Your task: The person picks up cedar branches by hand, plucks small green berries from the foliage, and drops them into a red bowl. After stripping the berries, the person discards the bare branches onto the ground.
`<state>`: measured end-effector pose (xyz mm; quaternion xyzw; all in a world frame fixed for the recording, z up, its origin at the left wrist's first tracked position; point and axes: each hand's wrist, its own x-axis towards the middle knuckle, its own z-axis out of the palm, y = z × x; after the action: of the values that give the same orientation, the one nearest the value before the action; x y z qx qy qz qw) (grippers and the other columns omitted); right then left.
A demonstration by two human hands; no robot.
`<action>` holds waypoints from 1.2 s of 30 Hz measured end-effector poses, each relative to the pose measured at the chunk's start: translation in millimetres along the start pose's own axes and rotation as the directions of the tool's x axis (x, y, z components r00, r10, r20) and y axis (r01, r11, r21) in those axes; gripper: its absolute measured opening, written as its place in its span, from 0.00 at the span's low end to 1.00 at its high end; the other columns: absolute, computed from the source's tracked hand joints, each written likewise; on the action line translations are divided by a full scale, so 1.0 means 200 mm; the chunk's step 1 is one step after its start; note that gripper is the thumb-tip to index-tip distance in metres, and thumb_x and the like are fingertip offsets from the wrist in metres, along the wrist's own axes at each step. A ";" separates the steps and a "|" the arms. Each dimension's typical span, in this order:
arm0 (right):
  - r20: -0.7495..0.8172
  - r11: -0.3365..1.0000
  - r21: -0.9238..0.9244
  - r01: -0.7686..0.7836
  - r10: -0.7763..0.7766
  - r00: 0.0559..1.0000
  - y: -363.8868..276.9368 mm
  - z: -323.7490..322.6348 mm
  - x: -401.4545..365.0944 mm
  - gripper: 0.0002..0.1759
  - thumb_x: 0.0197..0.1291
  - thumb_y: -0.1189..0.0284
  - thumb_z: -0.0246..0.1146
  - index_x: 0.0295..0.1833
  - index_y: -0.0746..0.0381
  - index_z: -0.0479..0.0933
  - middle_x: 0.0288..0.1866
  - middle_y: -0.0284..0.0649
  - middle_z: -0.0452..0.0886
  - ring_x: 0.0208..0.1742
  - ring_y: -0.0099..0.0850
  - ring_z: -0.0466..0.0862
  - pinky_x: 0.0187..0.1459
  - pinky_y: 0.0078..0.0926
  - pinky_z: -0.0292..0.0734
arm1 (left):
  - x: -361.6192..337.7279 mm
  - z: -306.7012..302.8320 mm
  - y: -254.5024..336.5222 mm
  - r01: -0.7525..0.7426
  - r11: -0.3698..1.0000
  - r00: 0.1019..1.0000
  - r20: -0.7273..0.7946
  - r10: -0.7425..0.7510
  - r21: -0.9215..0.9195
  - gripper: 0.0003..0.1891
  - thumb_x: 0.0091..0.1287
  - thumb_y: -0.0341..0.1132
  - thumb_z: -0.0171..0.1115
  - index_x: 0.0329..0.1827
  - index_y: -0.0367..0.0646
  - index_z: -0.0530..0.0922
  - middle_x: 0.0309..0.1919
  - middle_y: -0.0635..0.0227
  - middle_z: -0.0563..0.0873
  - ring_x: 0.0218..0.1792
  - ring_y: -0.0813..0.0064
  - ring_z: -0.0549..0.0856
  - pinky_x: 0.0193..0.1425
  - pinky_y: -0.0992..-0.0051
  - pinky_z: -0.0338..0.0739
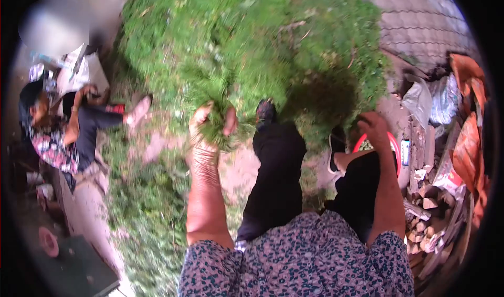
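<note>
My left hand (211, 119) is closed round a bunch of feathery green plant sprigs (214, 89), whose fronds fan out above and below the fingers. On the other side, my right hand (371, 129) is over a red-rimmed basin (397, 149) beside my right leg. Its fingers are loosely bent and apart, with nothing visible in them. Small green pieces (366, 145) lie in the basin, which my hand, forearm and knee partly hide. A large heap of green plants (236, 29) spreads over the ground in front of my feet.
Another person (58, 124) sits at the left, one leg stretched toward the heap. More greenery (152, 218) lies left of my legs. At the right are plastic bags (443, 100), an orange sheet (467, 150) and stacked firewood (420, 234). Ridged paving (415, 21) shows behind.
</note>
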<state>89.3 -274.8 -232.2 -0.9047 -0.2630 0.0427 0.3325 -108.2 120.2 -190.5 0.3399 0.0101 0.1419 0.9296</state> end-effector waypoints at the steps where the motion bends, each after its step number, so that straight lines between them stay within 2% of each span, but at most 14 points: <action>1: 0.020 0.999 0.027 -0.028 0.028 0.999 -0.02 0.00 0.01 0.13 0.47 0.76 0.62 0.42 0.66 0.77 0.34 0.46 0.78 0.36 0.38 0.79 0.39 0.29 0.73 | -0.11 -0.05 0.04 0.118 0.970 0.937 -0.347 -0.038 0.213 0.22 0.58 0.47 0.56 0.38 0.31 0.74 0.29 0.52 0.79 0.23 0.64 0.77 0.32 0.70 0.72; 2: 0.035 0.997 0.053 -0.061 0.059 0.998 -0.04 0.00 0.01 0.14 0.48 0.75 0.62 0.42 0.66 0.77 0.35 0.46 0.78 0.36 0.37 0.79 0.40 0.28 0.73 | -0.19 -0.14 0.02 0.272 0.879 0.771 -0.636 0.044 0.391 0.21 0.56 0.40 0.59 0.46 0.31 0.73 0.40 0.56 0.80 0.36 0.64 0.79 0.42 0.70 0.74; 4: 0.084 1.000 0.028 0.006 -0.008 0.996 -0.10 -0.01 0.01 0.14 0.49 0.75 0.62 0.44 0.67 0.76 0.35 0.44 0.78 0.37 0.33 0.79 0.41 0.26 0.72 | -0.46 -0.38 -0.01 0.353 0.527 0.767 -0.562 0.309 0.773 0.23 0.54 0.32 0.60 0.53 0.32 0.70 0.40 0.60 0.79 0.38 0.71 0.78 0.41 0.74 0.74; 7: 0.169 1.000 -0.022 -0.003 0.007 0.986 -0.14 0.00 0.02 0.15 0.52 0.75 0.60 0.46 0.67 0.75 0.36 0.41 0.78 0.37 0.29 0.78 0.41 0.24 0.72 | -1.08 -0.70 0.05 0.574 0.526 0.559 -0.770 0.308 0.628 0.25 0.53 0.31 0.57 0.57 0.38 0.69 0.41 0.60 0.80 0.40 0.71 0.78 0.42 0.74 0.73; 9: 0.199 0.999 -0.001 -0.043 0.042 0.979 -0.17 -0.01 0.03 0.14 0.53 0.74 0.60 0.46 0.67 0.74 0.36 0.41 0.78 0.37 0.30 0.77 0.41 0.24 0.71 | -1.51 -0.59 0.21 0.937 0.144 0.231 -0.871 0.434 0.320 0.23 0.55 0.31 0.55 0.57 0.42 0.71 0.49 0.61 0.80 0.47 0.69 0.79 0.47 0.72 0.75; 10: 0.219 0.996 0.023 -0.080 0.074 0.973 -0.17 -0.01 0.04 0.14 0.53 0.74 0.59 0.47 0.67 0.74 0.36 0.41 0.77 0.37 0.30 0.77 0.41 0.25 0.71 | -1.99 -0.79 0.26 0.971 0.083 0.140 -0.821 0.554 0.222 0.26 0.55 0.23 0.56 0.61 0.46 0.69 0.46 0.62 0.80 0.38 0.77 0.79 0.32 0.79 0.76; 11: 0.226 0.997 0.021 -0.079 0.072 0.971 -0.17 0.00 0.05 0.14 0.53 0.74 0.59 0.47 0.67 0.74 0.36 0.41 0.77 0.37 0.30 0.77 0.41 0.25 0.71 | -2.63 -1.00 0.30 0.860 0.372 0.003 -0.733 0.680 0.348 0.21 0.56 0.33 0.63 0.54 0.44 0.73 0.39 0.66 0.83 0.32 0.76 0.80 0.31 0.78 0.78; 20: 0.274 0.992 -0.125 -0.002 0.036 0.961 -0.19 0.08 0.12 0.15 0.52 0.74 0.59 0.45 0.69 0.73 0.36 0.45 0.76 0.36 0.36 0.76 0.41 0.28 0.70 | -2.34 -0.76 0.09 0.901 0.099 -0.414 -0.772 0.482 -0.422 0.19 0.54 0.42 0.59 0.48 0.46 0.76 0.41 0.63 0.83 0.34 0.67 0.83 0.41 0.66 0.76; 21: 0.284 0.992 -0.120 0.025 0.011 0.959 -0.18 0.09 0.13 0.14 0.51 0.74 0.59 0.44 0.69 0.73 0.37 0.46 0.76 0.37 0.37 0.76 0.41 0.29 0.70 | -2.39 -1.06 -0.09 0.990 0.020 -0.133 -0.859 0.494 -0.142 0.20 0.50 0.41 0.60 0.47 0.47 0.76 0.43 0.59 0.81 0.36 0.64 0.82 0.44 0.64 0.75; 22: 0.296 0.992 -0.114 0.051 -0.015 0.955 -0.18 0.09 0.14 0.14 0.50 0.74 0.59 0.44 0.68 0.74 0.37 0.46 0.77 0.37 0.39 0.76 0.41 0.30 0.70 | -2.14 -1.18 -0.26 0.964 -0.264 0.179 -0.798 0.575 0.026 0.21 0.52 0.38 0.62 0.49 0.39 0.75 0.38 0.60 0.82 0.36 0.64 0.82 0.43 0.70 0.77; 24: 0.262 0.988 -0.135 0.078 -0.041 0.964 -0.22 0.10 0.15 0.14 0.50 0.75 0.59 0.44 0.68 0.74 0.36 0.46 0.76 0.38 0.39 0.76 0.41 0.30 0.70 | -1.63 -1.35 -0.46 0.902 0.047 0.386 -0.850 0.358 0.429 0.23 0.52 0.31 0.59 0.53 0.37 0.73 0.47 0.51 0.78 0.49 0.60 0.77 0.53 0.72 0.72; 26: 0.334 0.982 -0.177 -0.073 0.129 0.934 -0.31 0.09 0.15 0.15 0.52 0.76 0.55 0.47 0.68 0.72 0.40 0.44 0.77 0.41 0.34 0.77 0.44 0.27 0.70 | -1.17 -1.42 -0.60 0.734 -0.022 0.657 -0.702 0.275 0.679 0.23 0.54 0.28 0.57 0.55 0.35 0.70 0.55 0.50 0.72 0.55 0.55 0.72 0.59 0.68 0.67; 30: 0.356 0.973 -0.201 -0.113 0.180 0.917 -0.29 0.08 0.16 0.15 0.52 0.77 0.55 0.47 0.68 0.72 0.39 0.44 0.76 0.41 0.34 0.77 0.44 0.26 0.70 | -0.63 -1.54 -0.84 0.654 -0.109 0.754 -0.634 0.171 0.749 0.24 0.55 0.27 0.55 0.57 0.37 0.67 0.61 0.44 0.62 0.58 0.46 0.68 0.59 0.63 0.68; 36: 0.340 0.970 -0.198 -0.141 0.203 0.918 -0.23 0.06 0.18 0.13 0.50 0.80 0.55 0.43 0.69 0.72 0.37 0.45 0.75 0.36 0.35 0.76 0.39 0.27 0.70 | -0.37 -1.72 -0.98 0.746 -0.027 0.661 -0.735 0.153 0.666 0.24 0.53 0.30 0.57 0.57 0.42 0.69 0.60 0.47 0.63 0.57 0.47 0.68 0.59 0.62 0.67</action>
<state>97.6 -220.9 -209.4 -0.9263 -0.2409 0.2134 0.1959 -168.3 174.2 -585.6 0.7857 0.4937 -0.0316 0.3713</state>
